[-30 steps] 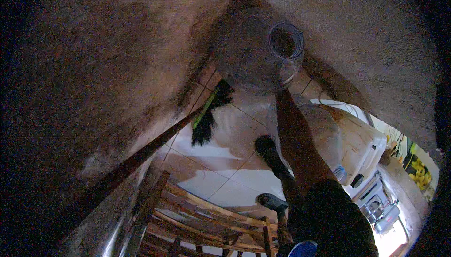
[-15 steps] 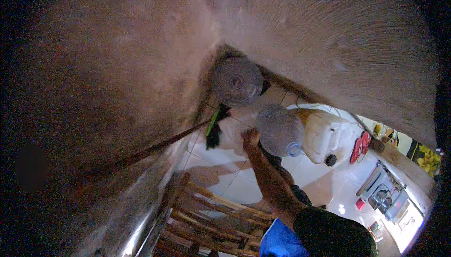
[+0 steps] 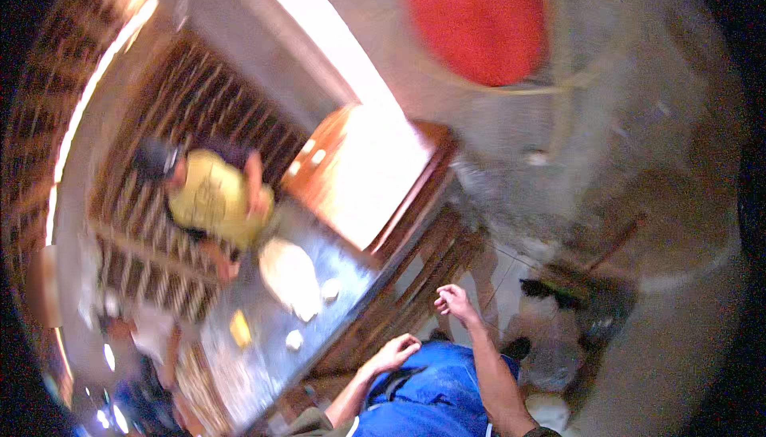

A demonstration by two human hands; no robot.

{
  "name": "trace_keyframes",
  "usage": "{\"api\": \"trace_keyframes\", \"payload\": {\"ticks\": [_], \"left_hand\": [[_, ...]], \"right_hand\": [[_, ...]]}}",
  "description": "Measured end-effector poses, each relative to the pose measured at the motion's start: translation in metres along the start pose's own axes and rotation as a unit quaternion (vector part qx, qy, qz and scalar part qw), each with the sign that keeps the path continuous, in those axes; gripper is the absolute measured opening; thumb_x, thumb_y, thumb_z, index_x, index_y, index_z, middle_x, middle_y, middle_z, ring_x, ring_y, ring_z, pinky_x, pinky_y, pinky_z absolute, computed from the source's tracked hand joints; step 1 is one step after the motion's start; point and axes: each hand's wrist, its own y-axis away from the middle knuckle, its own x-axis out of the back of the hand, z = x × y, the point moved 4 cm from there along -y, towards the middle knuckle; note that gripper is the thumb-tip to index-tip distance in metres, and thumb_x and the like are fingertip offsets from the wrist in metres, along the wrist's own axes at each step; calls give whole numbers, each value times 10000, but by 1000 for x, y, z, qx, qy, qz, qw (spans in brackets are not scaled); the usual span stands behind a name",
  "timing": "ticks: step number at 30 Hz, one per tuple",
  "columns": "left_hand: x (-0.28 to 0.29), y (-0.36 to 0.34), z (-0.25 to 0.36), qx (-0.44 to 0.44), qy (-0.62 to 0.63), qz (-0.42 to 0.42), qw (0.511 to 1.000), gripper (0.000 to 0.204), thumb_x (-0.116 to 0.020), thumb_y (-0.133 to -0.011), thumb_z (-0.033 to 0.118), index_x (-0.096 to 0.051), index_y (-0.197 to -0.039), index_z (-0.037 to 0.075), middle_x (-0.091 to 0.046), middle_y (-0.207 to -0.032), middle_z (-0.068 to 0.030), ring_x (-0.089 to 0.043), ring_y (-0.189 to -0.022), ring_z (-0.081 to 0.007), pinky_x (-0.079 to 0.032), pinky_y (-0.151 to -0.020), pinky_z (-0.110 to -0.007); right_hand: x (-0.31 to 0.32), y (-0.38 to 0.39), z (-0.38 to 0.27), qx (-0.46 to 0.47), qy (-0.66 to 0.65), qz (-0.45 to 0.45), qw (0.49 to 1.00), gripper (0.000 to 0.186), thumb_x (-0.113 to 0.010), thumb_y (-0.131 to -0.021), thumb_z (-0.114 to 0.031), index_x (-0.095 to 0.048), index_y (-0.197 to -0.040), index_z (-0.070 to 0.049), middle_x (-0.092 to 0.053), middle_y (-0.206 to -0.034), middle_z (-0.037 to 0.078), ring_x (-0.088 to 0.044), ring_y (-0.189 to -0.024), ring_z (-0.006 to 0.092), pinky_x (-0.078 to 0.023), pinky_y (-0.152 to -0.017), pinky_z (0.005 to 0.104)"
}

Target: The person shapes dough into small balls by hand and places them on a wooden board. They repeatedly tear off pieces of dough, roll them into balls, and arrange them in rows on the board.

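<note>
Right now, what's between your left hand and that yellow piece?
The head view shows a white lump and table edge between your left hand and the yellow piece.

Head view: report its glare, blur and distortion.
Head view: white glare washes out much of the wooden panel; head view: the yellow shirt and red object look smeared, the left hand and right hand clearer; head view: a bright strip at left curves near the dark rim.

Below the right hand (image 3: 456,303) spreads a bright blue garment (image 3: 431,413), darkly patched and white-edged; behind the bare left hand (image 3: 396,351), a dark olive sleeve (image 3: 313,423).
</note>
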Motion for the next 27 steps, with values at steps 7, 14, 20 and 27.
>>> {"api": "trace_keyframes", "payload": {"ticks": [7, 14, 20, 27], "left_hand": [[35, 122, -48, 22, 116, 334, 935, 194, -706, -949, 227, -728, -1033, 53, -724, -931, -86, -671, -864, -199, -538, -810, -367], [135, 203, -177, 96, -126, 771, 617, 144, -641, -902, 89, -617, -1030, 27, -629, -1015, -159, -593, -975, -347, -468, -893, -471], [187, 133, -180, 166, -141, 662, 717, 188, -603, -889, 68, -519, -1053, 32, -574, -1000, -184, -560, -966, -387, -424, -863, -528], [181, 145, -186, 109, -78, 644, 753, 264, -691, -880, 84, -480, -1028, 28, -541, -942, -172, -542, -889, -374, -425, -812, -499]], "right_hand": [[-169, 36, -81, 69, 399, -271, 873, 281, -628, -1005, -190, -675, -1220, -16, -742, -979, 99, -675, -802, 139, -562, -692, 304], [-314, -59, -34, 366, 665, -82, 646, 501, -740, -898, -251, -561, -1333, -81, -550, -1220, 184, -496, -1151, 390, -425, -956, 494], [-305, -52, 2, 392, 659, -184, 615, 219, -675, -902, -138, -577, -1071, -40, -542, -1061, 182, -518, -966, 388, -421, -849, 506], [-314, -96, -65, 380, 734, -174, 535, 408, -736, -840, -359, -573, -1044, -46, -510, -989, 150, -498, -962, 347, -370, -845, 474]]}}
